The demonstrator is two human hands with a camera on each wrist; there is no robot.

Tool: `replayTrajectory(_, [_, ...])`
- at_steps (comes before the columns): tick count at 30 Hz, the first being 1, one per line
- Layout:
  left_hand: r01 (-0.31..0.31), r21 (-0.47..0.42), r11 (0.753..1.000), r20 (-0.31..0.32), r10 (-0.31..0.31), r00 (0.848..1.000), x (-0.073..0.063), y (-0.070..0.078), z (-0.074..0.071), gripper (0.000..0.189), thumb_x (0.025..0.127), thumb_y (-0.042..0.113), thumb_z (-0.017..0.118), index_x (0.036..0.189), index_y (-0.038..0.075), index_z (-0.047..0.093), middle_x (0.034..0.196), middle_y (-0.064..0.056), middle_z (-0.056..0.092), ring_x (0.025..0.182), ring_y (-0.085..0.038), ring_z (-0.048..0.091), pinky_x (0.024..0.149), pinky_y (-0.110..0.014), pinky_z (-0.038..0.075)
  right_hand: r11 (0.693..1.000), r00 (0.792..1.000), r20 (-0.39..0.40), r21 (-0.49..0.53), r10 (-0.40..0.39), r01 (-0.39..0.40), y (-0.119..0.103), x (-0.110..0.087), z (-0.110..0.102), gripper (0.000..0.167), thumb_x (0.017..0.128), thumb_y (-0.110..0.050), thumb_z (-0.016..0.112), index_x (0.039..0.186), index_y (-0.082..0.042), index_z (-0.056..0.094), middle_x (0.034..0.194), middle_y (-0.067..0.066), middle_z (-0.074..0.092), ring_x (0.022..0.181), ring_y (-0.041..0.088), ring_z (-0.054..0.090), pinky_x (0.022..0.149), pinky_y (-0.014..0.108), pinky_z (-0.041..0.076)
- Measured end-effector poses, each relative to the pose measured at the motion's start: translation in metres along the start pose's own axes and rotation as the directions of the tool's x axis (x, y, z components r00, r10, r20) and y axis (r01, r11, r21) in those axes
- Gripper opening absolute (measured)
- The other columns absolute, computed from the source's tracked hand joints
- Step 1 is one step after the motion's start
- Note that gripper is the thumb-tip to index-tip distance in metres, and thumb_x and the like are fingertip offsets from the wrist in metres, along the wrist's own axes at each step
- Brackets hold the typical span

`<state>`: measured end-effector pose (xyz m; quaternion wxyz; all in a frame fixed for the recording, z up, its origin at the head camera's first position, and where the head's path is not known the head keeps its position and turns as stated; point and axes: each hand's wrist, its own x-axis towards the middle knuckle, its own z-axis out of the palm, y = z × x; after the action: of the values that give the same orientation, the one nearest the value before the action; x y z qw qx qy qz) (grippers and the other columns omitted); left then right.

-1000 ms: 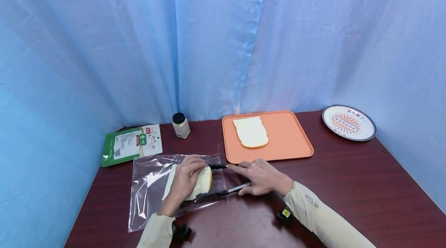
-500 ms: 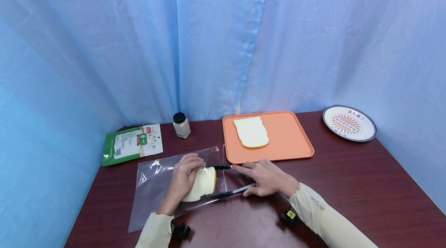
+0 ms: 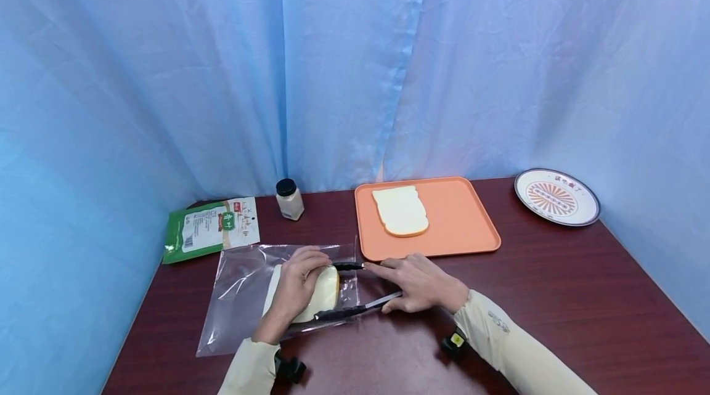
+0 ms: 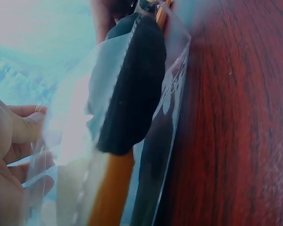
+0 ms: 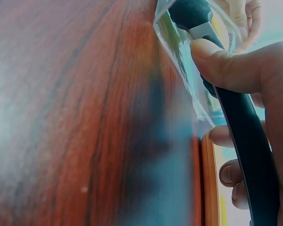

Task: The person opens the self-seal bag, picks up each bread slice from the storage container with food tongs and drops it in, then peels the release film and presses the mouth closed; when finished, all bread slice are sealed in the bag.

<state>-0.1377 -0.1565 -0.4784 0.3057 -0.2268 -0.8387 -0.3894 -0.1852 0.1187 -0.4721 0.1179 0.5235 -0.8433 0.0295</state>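
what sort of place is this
Likely a staged tabletop set-up, though I can't be certain: blue curtains close in the back and sides of a dark wood-look table, with an orange tray laid out on it.

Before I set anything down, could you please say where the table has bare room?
The widest bare patch of table lies right of the right sleeve, in front of the orange tray and plate. A smaller one separates the sleeves. The left is crowded: packet, jar, clear bag, bread, tongs, left hand.
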Motion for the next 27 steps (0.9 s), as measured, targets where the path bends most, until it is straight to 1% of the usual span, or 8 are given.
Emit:
replayTrajectory(3, [-0.012, -0.012, 1.000, -0.008, 0.012, 1.000, -0.0002, -0.0006, 0.0013, 0.017, 0.074, -0.015, 0.074, 0.083, -0.001, 0.077, 0.088, -0.014, 0.076, 0.097, -0.038, 0.070, 0.087, -0.043, 0.058, 1.000, 1.000, 0.007, 0.005, 0.010, -0.010, -0.0008, 0.0034, 0.0004, 0.083, 0.079, -0.072, 0.066, 0.142, -0.019, 0.056, 0.101, -0.004, 0.069, 0.053, 0.009, 0.044, 0.046, 0.022, 0.032])
replayTrajectory(9, [-0.038, -0.019, 0.999, -0.018, 0.038, 0.999, 0.0000, -0.0014, 0.0027, 0.018, 0.072, -0.015, 0.075, 0.082, 0.000, 0.077, 0.086, -0.013, 0.076, 0.097, -0.037, 0.070, 0.090, -0.043, 0.057, 1.000, 0.999, 0.027, 0.010, 0.028, -0.028, -0.0033, 0.0072, 0.0022, 0.086, 0.078, -0.073, 0.066, 0.144, -0.019, 0.054, 0.105, -0.004, 0.070, 0.056, 0.011, 0.052, 0.048, 0.025, 0.040])
replayTrajectory(17, [-0.032, -0.001, 0.999, -0.005, 0.032, 0.999, 0.0000, 0.0000, 0.0027, 0.016, 0.073, -0.014, 0.075, 0.082, -0.001, 0.076, 0.086, -0.014, 0.076, 0.098, -0.038, 0.069, 0.089, -0.045, 0.057, 0.997, 0.995, 0.074, 0.013, 0.068, -0.070, -0.0055, 0.0091, 0.0044, 0.088, 0.076, -0.073, 0.067, 0.145, -0.021, 0.053, 0.110, -0.002, 0.071, 0.065, 0.015, 0.062, 0.054, 0.029, 0.048])
replayTrajectory(21, [-0.049, 0.003, 0.999, -0.005, 0.049, 0.999, 0.0008, 0.0023, 0.0035, 0.015, 0.073, -0.013, 0.076, 0.083, -0.002, 0.077, 0.086, -0.014, 0.075, 0.098, -0.039, 0.069, 0.090, -0.046, 0.057, 0.996, 0.991, 0.105, 0.021, 0.087, -0.090, -0.0068, 0.0094, 0.0042, 0.088, 0.077, -0.072, 0.067, 0.146, -0.021, 0.052, 0.112, -0.001, 0.071, 0.067, 0.016, 0.063, 0.056, 0.031, 0.049])
replayTrajectory(27, [-0.082, 0.033, 0.996, -0.009, 0.082, 0.997, 0.0021, 0.0077, 0.0057, 0.014, 0.073, -0.012, 0.076, 0.082, -0.001, 0.077, 0.085, -0.013, 0.075, 0.099, -0.036, 0.068, 0.090, -0.047, 0.056, 0.994, 0.987, 0.119, 0.030, 0.104, -0.109, -0.0096, 0.0106, 0.0027, 0.088, 0.076, -0.071, 0.069, 0.146, -0.021, 0.051, 0.113, 0.000, 0.070, 0.065, 0.017, 0.061, 0.056, 0.032, 0.049])
